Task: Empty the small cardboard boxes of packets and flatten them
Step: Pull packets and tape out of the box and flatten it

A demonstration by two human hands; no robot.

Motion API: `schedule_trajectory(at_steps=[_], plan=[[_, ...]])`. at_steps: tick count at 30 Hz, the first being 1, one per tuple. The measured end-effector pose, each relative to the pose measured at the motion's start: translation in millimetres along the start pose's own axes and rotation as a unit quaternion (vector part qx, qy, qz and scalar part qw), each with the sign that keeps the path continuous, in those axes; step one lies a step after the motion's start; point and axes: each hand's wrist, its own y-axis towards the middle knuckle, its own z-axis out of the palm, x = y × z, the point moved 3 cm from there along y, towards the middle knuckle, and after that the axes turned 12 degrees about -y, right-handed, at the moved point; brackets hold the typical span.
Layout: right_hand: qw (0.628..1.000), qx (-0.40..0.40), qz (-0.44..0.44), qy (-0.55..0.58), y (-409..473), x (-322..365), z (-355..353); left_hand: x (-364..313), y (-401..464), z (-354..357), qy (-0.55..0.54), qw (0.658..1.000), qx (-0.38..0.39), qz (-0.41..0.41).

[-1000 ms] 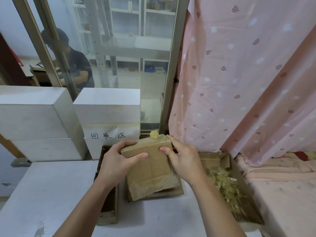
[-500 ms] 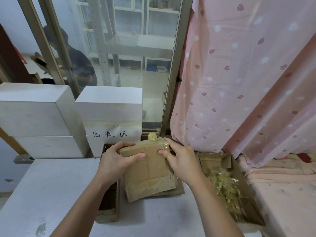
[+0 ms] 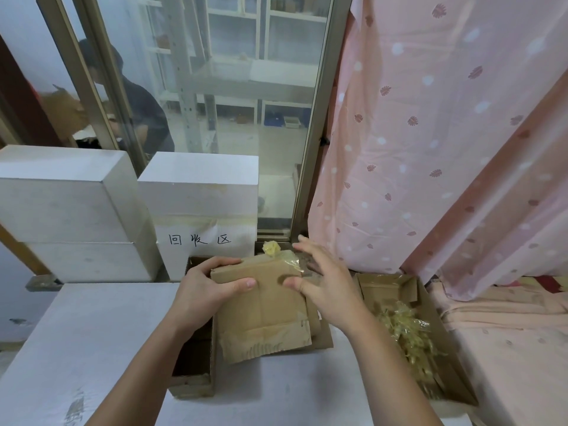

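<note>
Left hand (image 3: pixel 203 290) grips the flattened box (image 3: pixel 261 305) at its far corner; right hand (image 3: pixel 322 284) hovers spread just right of it. Unsupported, the box could slide off the stack beneath it.

Your left hand (image 3: pixel 203 290) covers the flattened box's (image 3: pixel 264 312) left edge and part of the open carton (image 3: pixel 196 385) beneath it. The box hides most of the cardboard (image 3: pixel 322 336) stacked under it. Your right hand (image 3: pixel 325 287) screens the box's right edge; its fingers are motion-blurred. The tape wad (image 3: pixel 271 249) is too small to resolve. Both your forearms are cut off by the bottom edge. The person (image 3: pixel 144 118) behind the glass is partly hidden by the frame (image 3: pixel 92 87).
</note>
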Motion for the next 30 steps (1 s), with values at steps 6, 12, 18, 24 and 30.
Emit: schedule_trajectory(at_steps=[6,12,18,24,30], plan=[[0.991,-0.118,-0.056,-0.035,-2,2,6,6,-4,4,0.015,1.0,0.013,0.0],[0.987,-0.147,-0.036,-0.054,-1,-3,10,10,-8,-1,0.043,0.997,0.05,0.041],[0.998,-0.037,-0.011,0.043,2,4,-1,4,-7,-8,0.067,0.991,0.049,0.101],[0.983,0.145,-0.056,-0.096,7,8,8,-2,-7,-7,0.126,0.976,0.09,0.155],[0.998,-0.034,-0.007,-0.06,8,15,1,-6,-8,-10,0.104,0.978,0.076,0.162]])
